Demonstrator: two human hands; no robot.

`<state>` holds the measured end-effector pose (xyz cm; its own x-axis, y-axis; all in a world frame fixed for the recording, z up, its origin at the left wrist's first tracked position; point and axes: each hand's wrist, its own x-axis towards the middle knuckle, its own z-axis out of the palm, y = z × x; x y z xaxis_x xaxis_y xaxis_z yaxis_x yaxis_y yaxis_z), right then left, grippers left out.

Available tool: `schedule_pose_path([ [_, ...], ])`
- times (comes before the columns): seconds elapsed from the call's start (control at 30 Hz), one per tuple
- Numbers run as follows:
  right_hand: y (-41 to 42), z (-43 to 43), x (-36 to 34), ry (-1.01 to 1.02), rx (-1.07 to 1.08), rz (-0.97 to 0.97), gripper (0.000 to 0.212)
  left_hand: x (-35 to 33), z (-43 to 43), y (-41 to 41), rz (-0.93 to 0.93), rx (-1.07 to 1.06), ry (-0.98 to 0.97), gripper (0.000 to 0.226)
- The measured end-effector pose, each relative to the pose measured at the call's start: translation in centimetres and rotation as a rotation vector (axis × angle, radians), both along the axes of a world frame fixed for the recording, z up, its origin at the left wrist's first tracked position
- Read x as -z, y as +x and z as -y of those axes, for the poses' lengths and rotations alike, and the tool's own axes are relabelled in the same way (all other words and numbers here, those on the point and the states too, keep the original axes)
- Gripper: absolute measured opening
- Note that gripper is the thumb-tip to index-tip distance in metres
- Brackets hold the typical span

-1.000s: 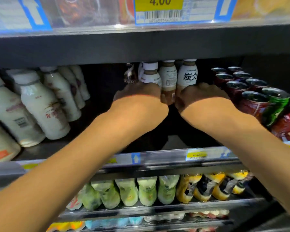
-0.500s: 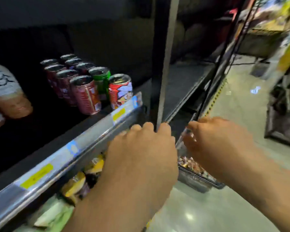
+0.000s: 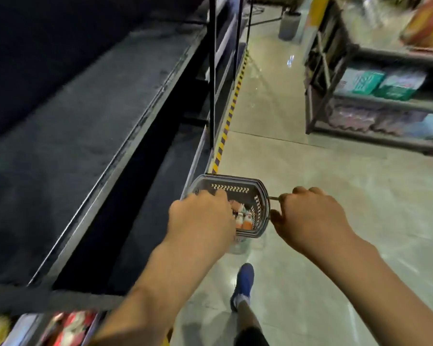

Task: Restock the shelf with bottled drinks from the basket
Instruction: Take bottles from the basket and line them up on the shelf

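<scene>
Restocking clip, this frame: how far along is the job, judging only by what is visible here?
Done: cannot tell; the stocked bottles are out of frame, and the dark shelf beside the aisle looks bare. In hand: nothing yet; the left hand reaches over the basket on the floor, the right hand is at its handle. Left: bottled drinks remain in the basket.

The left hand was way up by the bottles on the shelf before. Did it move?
Yes. The left hand has come off the shelf and down to the basket on the floor.
</scene>
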<state>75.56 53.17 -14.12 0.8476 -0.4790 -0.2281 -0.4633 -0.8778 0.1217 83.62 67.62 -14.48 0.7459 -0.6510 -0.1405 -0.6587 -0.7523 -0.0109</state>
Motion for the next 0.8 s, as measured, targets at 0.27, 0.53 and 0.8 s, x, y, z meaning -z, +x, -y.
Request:
schedule_pose_path([
  [0.27, 12.9, 14.1, 9.4, 0.168, -0.054, -0.126, 0.033, 9.5, 14.4, 13.6, -0.141, -0.135, 0.035, 0.012],
  [0.53, 21.7, 22.3, 27.3, 0.579, 0.272, -0.281, 0.030, 27.8, 22.0, 26.5, -0.425, -0.233, -0.028, 0.019],
  [0.8, 28.7, 24.2, 56.3, 0.988, 0.780, -0.224, 0.030, 59.0, 21.4, 35.0, -0.799, -0.580, -0.015, 0.018],
])
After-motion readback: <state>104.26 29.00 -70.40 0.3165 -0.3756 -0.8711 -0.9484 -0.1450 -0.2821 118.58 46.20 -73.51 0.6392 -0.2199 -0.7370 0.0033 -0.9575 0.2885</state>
